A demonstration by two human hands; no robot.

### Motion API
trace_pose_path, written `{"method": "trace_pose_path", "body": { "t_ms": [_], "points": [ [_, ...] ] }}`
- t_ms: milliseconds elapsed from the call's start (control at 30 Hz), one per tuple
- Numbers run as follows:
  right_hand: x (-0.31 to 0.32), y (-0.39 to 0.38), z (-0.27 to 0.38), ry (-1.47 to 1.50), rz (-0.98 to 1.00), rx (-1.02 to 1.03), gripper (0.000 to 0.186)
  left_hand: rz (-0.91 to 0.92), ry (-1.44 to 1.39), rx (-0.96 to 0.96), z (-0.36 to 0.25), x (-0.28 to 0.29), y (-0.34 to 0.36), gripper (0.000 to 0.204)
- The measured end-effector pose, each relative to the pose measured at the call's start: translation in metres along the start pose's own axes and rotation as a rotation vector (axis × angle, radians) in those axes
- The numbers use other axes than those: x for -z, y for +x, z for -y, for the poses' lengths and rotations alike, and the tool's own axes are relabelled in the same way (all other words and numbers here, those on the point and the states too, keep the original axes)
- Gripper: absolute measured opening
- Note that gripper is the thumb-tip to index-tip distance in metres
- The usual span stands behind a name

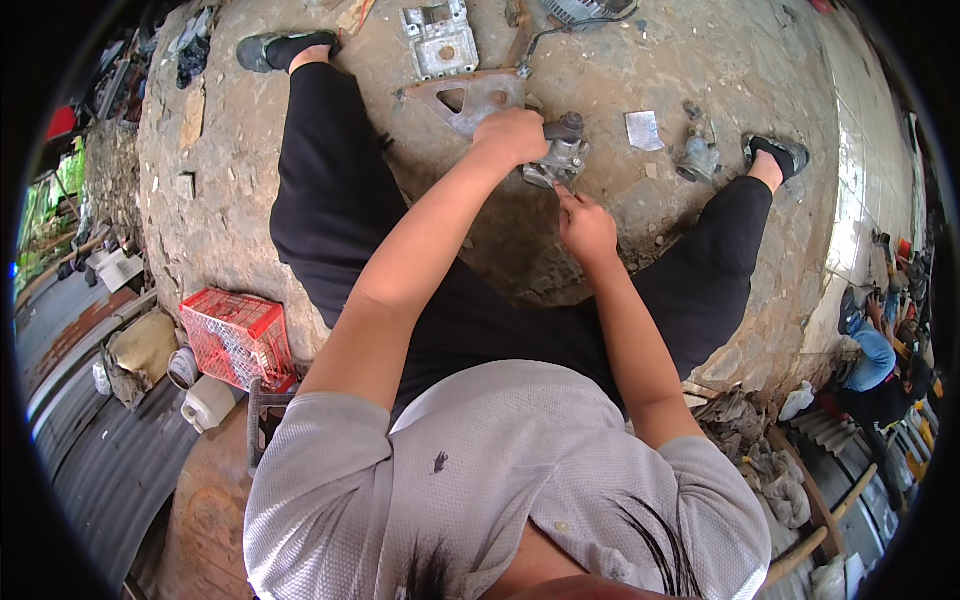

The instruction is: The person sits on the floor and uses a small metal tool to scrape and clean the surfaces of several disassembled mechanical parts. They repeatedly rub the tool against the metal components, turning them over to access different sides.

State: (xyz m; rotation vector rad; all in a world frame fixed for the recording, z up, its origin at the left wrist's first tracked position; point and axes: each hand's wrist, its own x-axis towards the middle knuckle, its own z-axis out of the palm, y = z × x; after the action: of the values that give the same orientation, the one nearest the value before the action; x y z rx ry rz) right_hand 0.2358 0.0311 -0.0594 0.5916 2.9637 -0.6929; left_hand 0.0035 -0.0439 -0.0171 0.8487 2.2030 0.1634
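Note:
A grey cast-metal engine part (568, 158) with a dark round cap on top is held just above the ground between my spread legs. My left hand (512, 137) is closed over its left side, and the fingers' grip is partly hidden. From below, my right hand (588, 228) reaches up with the index finger stretched out to the part's lower edge. Its other fingers are loosely bent, and nothing shows in them. Right beyond my left hand lies a rusty triangular metal bracket (470, 100).
A square metal housing (440, 45) and a finned motor part (585, 10) lie farther off. To the right are a paper scrap (643, 130) and a small metal part (697, 160). A red crate (238, 338) and a white jug (210, 403) stand at left. Another person (872, 355) is at far right.

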Motion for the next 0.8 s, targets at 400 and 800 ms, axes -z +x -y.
{"method": "trace_pose_path", "body": {
  "t_ms": [400,800],
  "points": [
    [-0.011,0.002,0.006,-0.035,0.050,0.029,0.049,-0.005,-0.009,0.003,0.001,-0.003,0.005,0.039],
    [-0.005,0.004,-0.024,-0.023,-0.013,-0.013,0.047,-0.060,-0.044,-0.024,0.000,0.001,-0.001,0.035]
  ]
}}
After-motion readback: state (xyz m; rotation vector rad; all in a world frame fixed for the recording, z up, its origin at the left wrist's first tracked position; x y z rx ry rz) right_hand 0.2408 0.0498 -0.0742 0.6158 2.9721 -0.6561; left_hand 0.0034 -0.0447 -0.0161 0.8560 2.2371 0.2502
